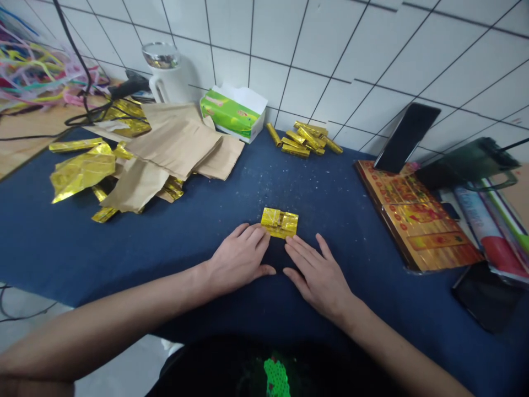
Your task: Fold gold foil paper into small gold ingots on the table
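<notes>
A small folded piece of gold foil paper (pixel 280 221) lies flat on the dark blue tabletop in front of me, with fold lines across it. The fingertips of my left hand (pixel 242 255) rest on its near left corner, the thumb stretched to the right. At its near right corner the fingertips of my right hand (pixel 318 274) touch the edge, fingers extended and thumb apart. Neither hand grips anything. Beyond the foil, several rolled gold foil tubes (pixel 308 138) lie in a loose pile by the tiled wall.
At left are brown paper sheets (pixel 173 143) over crumpled gold foil (pixel 85 171). A white mug (pixel 165 77) and a green tissue pack (pixel 235 113) stand by the wall. At right, a phone (pixel 407 138) leans above a red-gold printed pack (pixel 421 220), near a dark pitcher (pixel 467 162).
</notes>
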The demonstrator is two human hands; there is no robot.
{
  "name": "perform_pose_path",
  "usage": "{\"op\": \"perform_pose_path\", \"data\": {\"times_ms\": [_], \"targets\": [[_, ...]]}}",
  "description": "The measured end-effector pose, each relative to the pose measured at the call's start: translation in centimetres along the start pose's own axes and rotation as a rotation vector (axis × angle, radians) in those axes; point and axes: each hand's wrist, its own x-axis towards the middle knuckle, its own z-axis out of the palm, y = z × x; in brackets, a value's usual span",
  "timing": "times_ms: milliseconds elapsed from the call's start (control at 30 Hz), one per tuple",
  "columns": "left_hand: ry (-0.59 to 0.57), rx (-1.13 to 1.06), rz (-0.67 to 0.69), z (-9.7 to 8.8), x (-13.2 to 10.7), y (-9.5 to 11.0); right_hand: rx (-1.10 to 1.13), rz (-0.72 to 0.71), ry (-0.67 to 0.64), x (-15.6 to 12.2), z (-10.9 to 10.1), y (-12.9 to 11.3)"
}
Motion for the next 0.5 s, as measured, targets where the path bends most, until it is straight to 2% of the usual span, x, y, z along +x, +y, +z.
{"op": "perform_pose_path", "data": {"times_ms": [267, 500], "targets": [[-0.013, -0.024, 0.021, 0.0, 0.0, 0.1, -0.007, 0.035, -0.012, 0.3, -0.2, 0.4], [-0.006, -0.001, -0.004, 0.1, -0.4, 0.6, -0.021, 0.024, -0.026, 1.6, -1.2, -2.2]]}}
